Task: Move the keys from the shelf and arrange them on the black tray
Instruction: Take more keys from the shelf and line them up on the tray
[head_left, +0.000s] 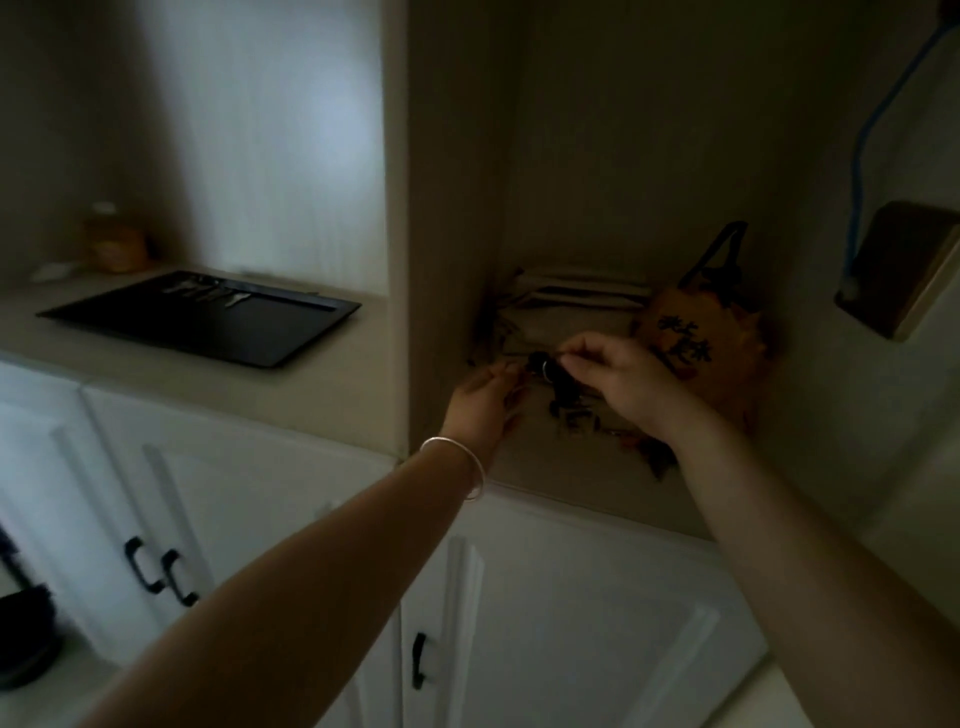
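Both hands reach into the dim shelf niche (571, 467) on the right. The right hand (618, 376) pinches the top of a dark key bunch (558, 384) between thumb and fingertips, so the bunch hangs just below and to the left of that hand, with a metal ring catching the light at its upper end. The left hand (485, 402), a silver bangle (460, 467) on its wrist, meets the bunch from the left with its fingers curled toward the ring; whether it truly grips the ring cannot be told in the gloom. More keys lie loose on the shelf floor under the hands (blurred, uncountable). Behind the right hand stands an orange bag (691, 338) with black characters. Well to the left, on the counter, lies the black tray (218, 332), with a few keys in a row (208, 292) along its far edge.
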